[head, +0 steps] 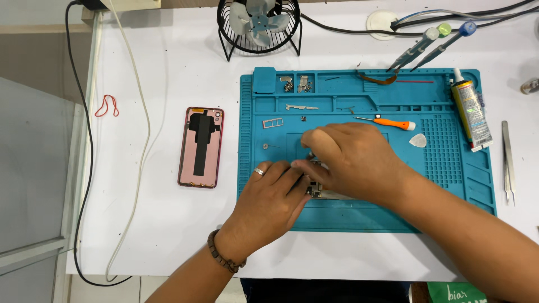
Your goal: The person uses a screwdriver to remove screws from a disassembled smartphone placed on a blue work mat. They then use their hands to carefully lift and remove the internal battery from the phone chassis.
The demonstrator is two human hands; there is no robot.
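Watching from the head camera, I log both hands meeting low on the teal mat (449, 185), which lies on the white tabletop (185, 67). Left hand (269, 196), ring on one finger and bead bracelet at the wrist, has its fingers curled down onto a small circuit board (315, 192) lying on the mat's lower middle; I read it as pressing or pinching the board's left end. Right hand (351, 160) arches over the same board, fingertips pinched together at its upper left edge; whatever is between them is too small for me to tell. Board mostly hidden under both hands. On the mat: orange screwdriver (387, 122) just above the right hand, pale pick (418, 140) beside it, screws and small metal parts in the top trays, glue tube (471, 112) at the right edge. Off the mat: pink phone shell (201, 147) to the left, tweezers (507, 163) to the right, black fan (259, 25) above.
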